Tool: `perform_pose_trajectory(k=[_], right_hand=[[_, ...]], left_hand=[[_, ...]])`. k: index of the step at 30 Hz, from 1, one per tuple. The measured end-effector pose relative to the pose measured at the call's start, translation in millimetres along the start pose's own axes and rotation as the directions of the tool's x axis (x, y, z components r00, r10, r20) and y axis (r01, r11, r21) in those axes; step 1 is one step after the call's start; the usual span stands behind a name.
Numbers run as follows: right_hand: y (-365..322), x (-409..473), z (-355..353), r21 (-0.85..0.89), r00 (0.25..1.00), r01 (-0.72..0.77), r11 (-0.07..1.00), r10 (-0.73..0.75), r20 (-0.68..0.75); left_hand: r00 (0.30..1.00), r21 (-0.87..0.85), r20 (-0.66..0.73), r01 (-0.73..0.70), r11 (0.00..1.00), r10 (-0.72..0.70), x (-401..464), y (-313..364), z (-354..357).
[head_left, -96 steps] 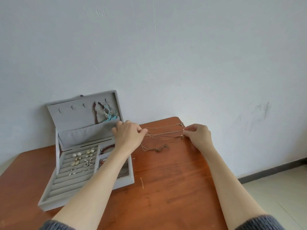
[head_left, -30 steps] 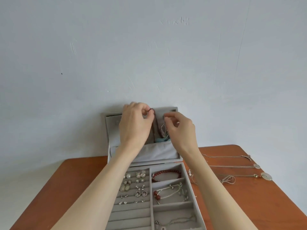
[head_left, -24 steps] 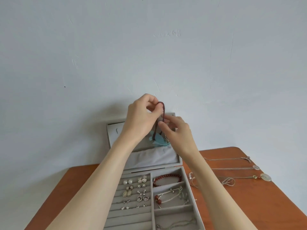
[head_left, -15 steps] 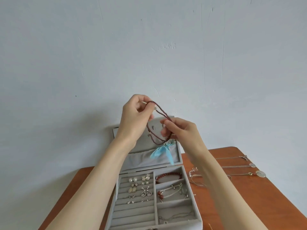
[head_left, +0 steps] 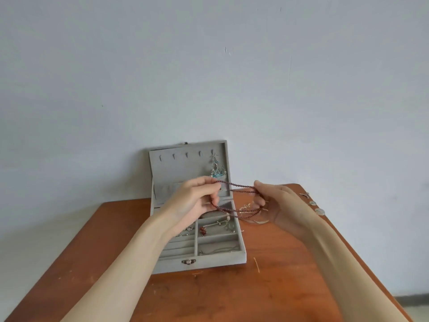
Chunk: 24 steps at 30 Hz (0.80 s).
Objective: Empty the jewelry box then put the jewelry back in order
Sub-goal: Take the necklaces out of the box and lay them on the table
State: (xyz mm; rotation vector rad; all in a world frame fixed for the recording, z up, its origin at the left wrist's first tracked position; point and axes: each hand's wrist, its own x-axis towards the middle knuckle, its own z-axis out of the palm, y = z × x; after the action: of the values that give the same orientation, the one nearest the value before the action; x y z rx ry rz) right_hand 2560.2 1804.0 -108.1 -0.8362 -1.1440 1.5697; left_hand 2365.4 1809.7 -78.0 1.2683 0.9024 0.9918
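You hold the dark red bead necklace [head_left: 236, 198] stretched between your two hands. Your left hand [head_left: 197, 201] pinches one end of it over the back part of the jewelry box [head_left: 209, 263]. Your right hand [head_left: 276, 205] curls around the other end, just past the right side of the box. The beads hang in loops above the table [head_left: 267, 287] and do not touch it.

The job of emptying is only partly done. Some thin chains with little round charms [head_left: 316, 209] already lie near the back right corner of the table. One blue and silver piece [head_left: 217, 171] is still on a hook at the right side of the open lid. Small things still sit in the trays too, like the bead bracelet [head_left: 204, 228] in a right-hand tray. All of that must come out, and then everything must go back in order.

Half a second ago you held the beads up high in front of the lid. Now your hands are lower, further apart, and moving to the right
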Motion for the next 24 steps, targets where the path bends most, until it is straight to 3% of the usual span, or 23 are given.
perform_pose_trajectory(k=[5,10,14,17,20,24], right_hand=[[-16.0,-25.8,-31.9,-0.064,0.996,0.072,0.995,-0.076,-0.056],[-23.3,-43.2,-48.9,-0.034,0.983,0.116,0.993,-0.119,-0.141],[-31.6,-62.5,-53.8,0.028,0.969,0.098,0.995,-0.089,-0.229],[-41.4,-79.0,-48.4,0.021,0.964,0.117,0.993,-0.108,-0.243],[-52.9,-87.4,-34.9,-0.161,0.974,0.129,0.978,-0.156,-0.164],[-72.5,-94.3,-11.8,-0.483,0.967,0.159,0.861,-0.233,-0.098]], left_hand=[[0.991,-0.073,0.129,0.04,0.996,-0.03,2.9,-13.7,34.9],[1.0,0.017,0.005,0.005,1.0,-0.005,-3.6,-22.1,53.1],[0.997,-0.012,-0.078,-0.004,1.0,0.003,-15.6,-15.7,52.8],[0.977,0.149,-0.212,0.036,0.988,-0.004,-26.8,-14.5,55.4],[0.972,0.319,-0.234,0.064,0.946,0.013,-34.7,-11.9,63.4],[0.993,0.486,-0.039,-0.077,0.871,0.11,-38.7,-1.3,91.2]])
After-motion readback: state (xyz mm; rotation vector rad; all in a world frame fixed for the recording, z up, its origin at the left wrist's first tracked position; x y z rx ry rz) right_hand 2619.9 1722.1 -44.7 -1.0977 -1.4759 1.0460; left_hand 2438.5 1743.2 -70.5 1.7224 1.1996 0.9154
